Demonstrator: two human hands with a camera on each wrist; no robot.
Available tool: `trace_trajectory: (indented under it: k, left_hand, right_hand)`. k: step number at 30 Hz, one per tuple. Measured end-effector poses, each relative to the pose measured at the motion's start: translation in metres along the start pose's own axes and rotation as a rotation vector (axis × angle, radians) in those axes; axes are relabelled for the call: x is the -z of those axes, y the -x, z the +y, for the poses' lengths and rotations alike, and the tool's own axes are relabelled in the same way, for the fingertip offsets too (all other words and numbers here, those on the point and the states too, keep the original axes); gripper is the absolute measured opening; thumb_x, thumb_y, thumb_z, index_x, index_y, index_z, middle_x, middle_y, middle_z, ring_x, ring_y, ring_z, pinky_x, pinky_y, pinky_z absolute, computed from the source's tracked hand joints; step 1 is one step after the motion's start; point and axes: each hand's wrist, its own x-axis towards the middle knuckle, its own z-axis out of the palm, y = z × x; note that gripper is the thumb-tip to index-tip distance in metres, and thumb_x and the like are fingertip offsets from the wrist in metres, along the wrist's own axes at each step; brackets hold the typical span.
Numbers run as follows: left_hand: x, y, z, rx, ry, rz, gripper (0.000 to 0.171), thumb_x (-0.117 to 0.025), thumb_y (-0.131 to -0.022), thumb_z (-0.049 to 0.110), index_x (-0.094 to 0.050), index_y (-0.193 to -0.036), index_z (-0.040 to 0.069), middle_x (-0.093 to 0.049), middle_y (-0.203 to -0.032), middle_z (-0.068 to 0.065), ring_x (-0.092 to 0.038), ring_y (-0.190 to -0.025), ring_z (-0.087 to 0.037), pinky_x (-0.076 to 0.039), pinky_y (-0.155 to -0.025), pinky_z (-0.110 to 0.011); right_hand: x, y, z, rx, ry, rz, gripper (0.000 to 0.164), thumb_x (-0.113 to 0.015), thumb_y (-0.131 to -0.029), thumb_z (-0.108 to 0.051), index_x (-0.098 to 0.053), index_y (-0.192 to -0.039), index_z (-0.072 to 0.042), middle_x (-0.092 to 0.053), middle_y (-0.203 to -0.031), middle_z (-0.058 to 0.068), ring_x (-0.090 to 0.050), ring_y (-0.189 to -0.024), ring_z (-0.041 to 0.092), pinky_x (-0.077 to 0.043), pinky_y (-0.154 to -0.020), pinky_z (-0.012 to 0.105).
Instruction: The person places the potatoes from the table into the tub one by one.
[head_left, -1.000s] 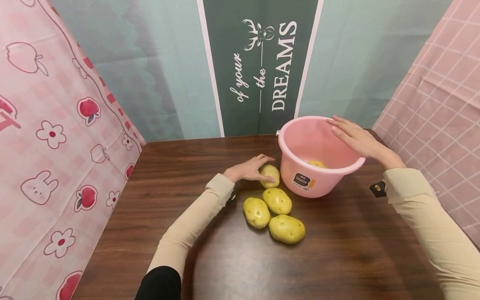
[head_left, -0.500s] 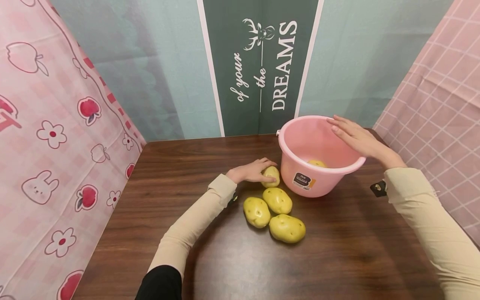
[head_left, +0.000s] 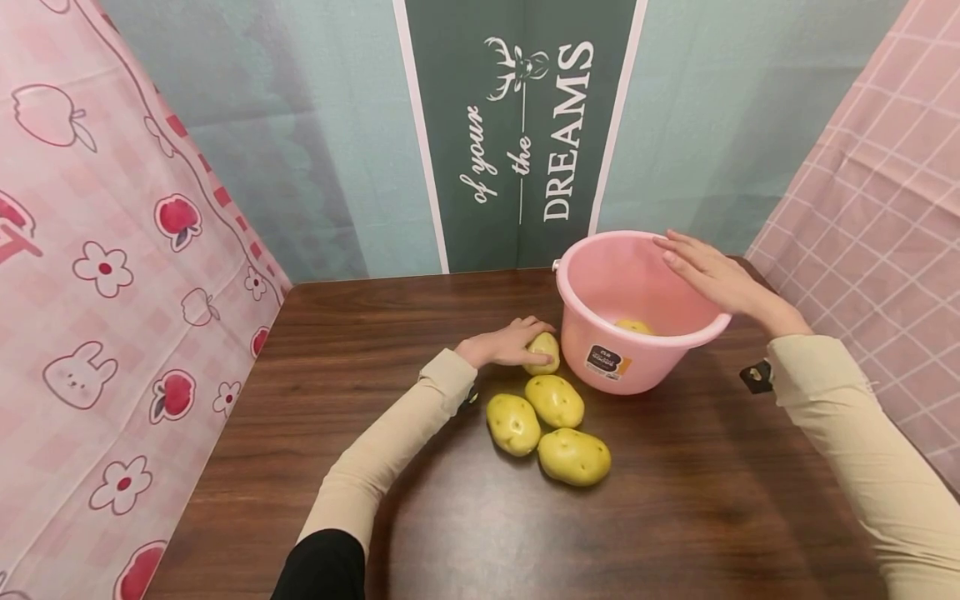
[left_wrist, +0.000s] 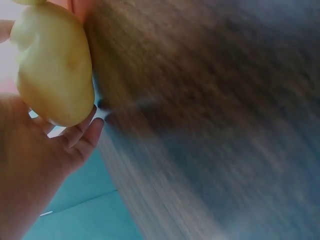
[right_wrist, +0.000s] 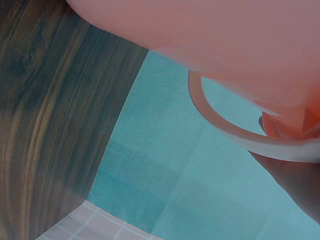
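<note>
In the head view my left hand (head_left: 504, 343) grips a yellow potato (head_left: 545, 353), thumb at the front and fingers behind it. It is low at the table, close to the bucket's left side. The same potato (left_wrist: 55, 65) fills the upper left of the left wrist view, with my left hand (left_wrist: 45, 155) around its lower end. My right hand (head_left: 708, 273) lies across the right rim of the pink bucket (head_left: 626, 362), fingers straight. A potato (head_left: 633, 327) shows partly inside the bucket. In the right wrist view, the bucket's handle (right_wrist: 215, 117) hangs beside my right hand (right_wrist: 295, 180).
Three more potatoes lie grouped on the brown wooden table (head_left: 450, 533): one nearest the bucket (head_left: 555, 402), one on the left (head_left: 513, 425), one nearest me (head_left: 574, 457). Patterned cloths hang left, right and behind the table.
My left hand has shifted slightly right and closed further around the potato. The right hand, the bucket and the other potatoes have stayed in place.
</note>
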Motion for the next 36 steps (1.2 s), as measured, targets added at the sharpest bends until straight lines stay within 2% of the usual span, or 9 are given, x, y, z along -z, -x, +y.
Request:
trace_trajectory:
  k: [10, 19, 29, 32, 36]
  left_hand:
    - [-0.0019, -0.0019, -0.0007, -0.009, -0.023, 0.004, 0.063, -0.051, -0.087, 0.053, -0.038, -0.136, 0.016, -0.041, -0.126, -0.004, -0.037, -0.117, -0.020, -0.033, -0.103, -0.035]
    - [-0.0043, -0.0018, -0.0006, 0.031, -0.015, 0.010, 0.072, -0.057, -0.078, 0.063, -0.038, -0.133, 0.022, -0.040, -0.123, 0.000, -0.038, -0.114, -0.020, -0.033, -0.101, -0.038]
    - [-0.0026, -0.0002, 0.0011, 0.026, 0.026, -0.009, 0.072, -0.056, -0.078, 0.063, -0.038, -0.133, 0.020, -0.041, -0.124, 0.000, -0.034, -0.123, -0.023, -0.034, -0.102, -0.037]
    - [-0.0016, -0.0002, -0.0003, 0.022, 0.039, 0.001, 0.072, -0.056, -0.078, 0.064, -0.039, -0.133, 0.020, -0.040, -0.124, 0.000, -0.031, -0.128, -0.025, -0.032, -0.104, -0.039]
    - [0.0031, 0.0003, -0.0021, 0.006, 0.048, 0.032, 0.070, -0.056, -0.079, 0.062, -0.040, -0.131, 0.019, -0.042, -0.119, 0.001, -0.036, -0.121, -0.020, -0.034, -0.102, -0.036]
  right_hand:
    - [-0.0003, -0.0003, 0.0002, 0.009, -0.007, 0.006, 0.051, -0.031, -0.100, -0.038, -0.028, -0.147, -0.018, -0.014, -0.153, 0.016, -0.009, -0.138, 0.044, -0.008, -0.102, 0.068]
    - [-0.0004, 0.0002, 0.0003, 0.000, 0.004, 0.002, 0.051, -0.031, -0.100, -0.038, -0.027, -0.147, -0.018, -0.014, -0.153, 0.016, -0.010, -0.138, 0.044, -0.009, -0.102, 0.068]
    - [-0.0002, 0.0010, 0.0003, -0.013, -0.002, -0.003, 0.051, -0.032, -0.100, -0.040, -0.027, -0.147, -0.020, -0.013, -0.154, 0.014, -0.009, -0.139, 0.043, -0.009, -0.101, 0.069]
    - [0.0001, 0.0015, -0.0002, -0.017, -0.004, -0.004, 0.051, -0.031, -0.100, -0.040, -0.027, -0.147, -0.020, -0.013, -0.154, 0.014, -0.008, -0.139, 0.043, -0.008, -0.101, 0.069]
    - [0.0001, 0.0011, -0.0007, -0.017, -0.001, -0.005, 0.051, -0.031, -0.100, -0.040, -0.027, -0.147, -0.021, -0.013, -0.154, 0.014, -0.008, -0.139, 0.043, -0.008, -0.101, 0.069]
